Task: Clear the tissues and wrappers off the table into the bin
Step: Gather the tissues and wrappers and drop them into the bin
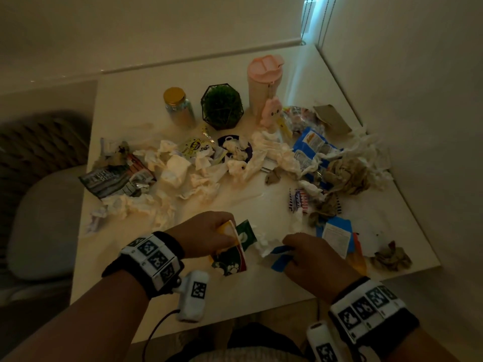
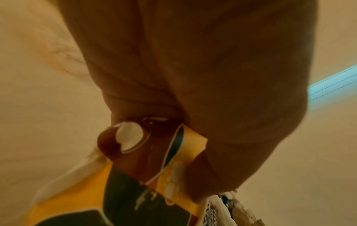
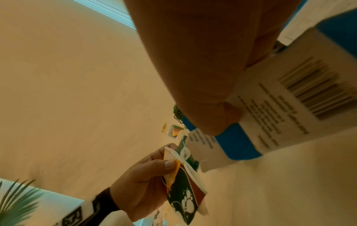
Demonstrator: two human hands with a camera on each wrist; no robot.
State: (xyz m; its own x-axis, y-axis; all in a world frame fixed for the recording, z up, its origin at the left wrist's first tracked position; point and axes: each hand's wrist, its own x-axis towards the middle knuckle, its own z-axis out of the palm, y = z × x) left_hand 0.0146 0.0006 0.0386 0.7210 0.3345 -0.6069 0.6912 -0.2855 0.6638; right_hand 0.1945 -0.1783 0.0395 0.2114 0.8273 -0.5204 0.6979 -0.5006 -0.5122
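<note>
Hands worked nearest the table's front edge [image 1: 235, 322]. The left hand [image 1: 206, 235] pinched a yellow-and-green wrapper [image 1: 231, 257] between thumb and curled fingers; just right of it, the right hand [image 1: 311, 259] had its fingers curled round a blue-and-white wrapper [image 1: 281, 257] and a white tissue [image 1: 264, 242]. Beyond the left hand lay a bare patch of tabletop, then a band of crumpled tissues [image 1: 177, 168] and wrappers stretching across the table. Farther right, more blue wrappers [image 1: 312, 145] and brown paper [image 1: 347, 173] crowded the wall-side edge. Behind the band stood a gold-lidded jar [image 1: 179, 107], a small green plant [image 1: 222, 107] and a pink-lidded tumbler [image 1: 262, 82]. No bin showed.
</note>
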